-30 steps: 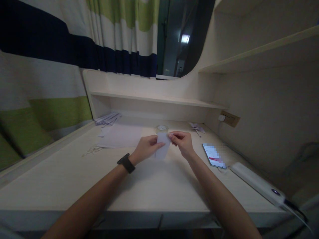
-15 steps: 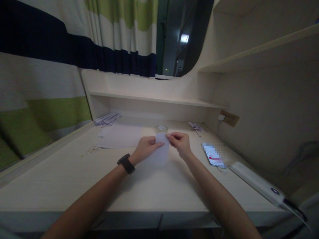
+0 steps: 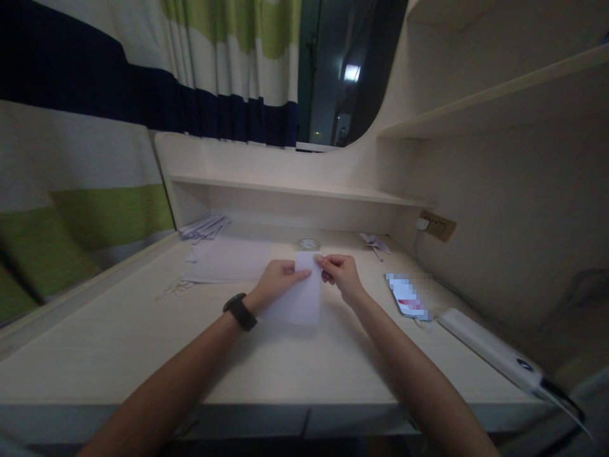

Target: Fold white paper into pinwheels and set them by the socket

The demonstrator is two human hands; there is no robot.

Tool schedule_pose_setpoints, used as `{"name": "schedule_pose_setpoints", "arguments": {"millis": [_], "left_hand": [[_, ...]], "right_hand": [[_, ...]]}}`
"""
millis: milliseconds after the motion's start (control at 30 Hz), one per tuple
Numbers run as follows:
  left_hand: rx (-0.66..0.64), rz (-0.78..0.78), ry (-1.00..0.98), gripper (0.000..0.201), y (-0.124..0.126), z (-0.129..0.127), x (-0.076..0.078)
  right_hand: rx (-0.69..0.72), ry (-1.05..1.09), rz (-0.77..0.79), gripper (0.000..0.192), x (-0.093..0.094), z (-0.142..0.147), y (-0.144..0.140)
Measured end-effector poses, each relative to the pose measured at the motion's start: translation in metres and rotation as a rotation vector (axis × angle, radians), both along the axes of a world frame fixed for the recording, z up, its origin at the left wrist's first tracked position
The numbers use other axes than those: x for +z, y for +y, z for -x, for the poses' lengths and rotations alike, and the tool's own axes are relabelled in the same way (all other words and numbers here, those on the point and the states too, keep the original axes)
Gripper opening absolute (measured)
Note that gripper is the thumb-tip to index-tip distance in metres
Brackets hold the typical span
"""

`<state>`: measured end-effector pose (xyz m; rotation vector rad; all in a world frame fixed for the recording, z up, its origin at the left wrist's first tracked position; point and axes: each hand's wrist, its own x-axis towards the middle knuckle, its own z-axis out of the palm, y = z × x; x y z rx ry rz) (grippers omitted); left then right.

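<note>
A white sheet of paper (image 3: 304, 298) is held up above the desk between my two hands. My left hand (image 3: 281, 279) grips its left side, with the thumb lying across the front and the fingers behind. At the top right corner my right hand (image 3: 341, 274) pinches the paper between thumb and fingertips. Just beyond the paper's upper edge, a roll of clear tape (image 3: 309, 244) lies on the desk. A dark watch (image 3: 240, 311) is on my left wrist.
A stack of white paper (image 3: 228, 260) and folded paper strips (image 3: 204, 227) lie at the back left, with a tangle of string (image 3: 175, 288) in front. To the right are a paper pinwheel (image 3: 375, 244), a phone (image 3: 408, 297) and a long white power strip (image 3: 490, 349).
The paper's lower part has spread wider to the left and now shows more of its surface. Both hands keep their grip and have shifted very slightly left.
</note>
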<state>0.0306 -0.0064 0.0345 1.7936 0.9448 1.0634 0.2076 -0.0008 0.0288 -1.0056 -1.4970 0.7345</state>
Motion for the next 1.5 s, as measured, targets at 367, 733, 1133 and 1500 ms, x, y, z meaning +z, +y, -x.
{"name": "schedule_pose_setpoints", "arguments": {"millis": [367,733,1133,1500], "left_hand": [[-0.086,0.18,-0.129,0.038,0.006,0.002,-0.007],[-0.13,0.226,-0.117,0.038,0.008,0.001,-0.009],[-0.057,0.243,-0.188,0.035,0.015,0.003,-0.015],[0.044,0.285,-0.179,0.038,0.017,0.003,-0.014]], "right_hand": [[-0.012,-0.003,0.029,0.041,-0.007,0.0,0.003],[0.039,0.197,0.066,0.031,-0.01,0.001,0.006],[0.064,0.055,0.182,0.037,-0.016,0.002,0.008],[0.217,0.037,0.317,0.035,-0.018,0.004,0.007]]}}
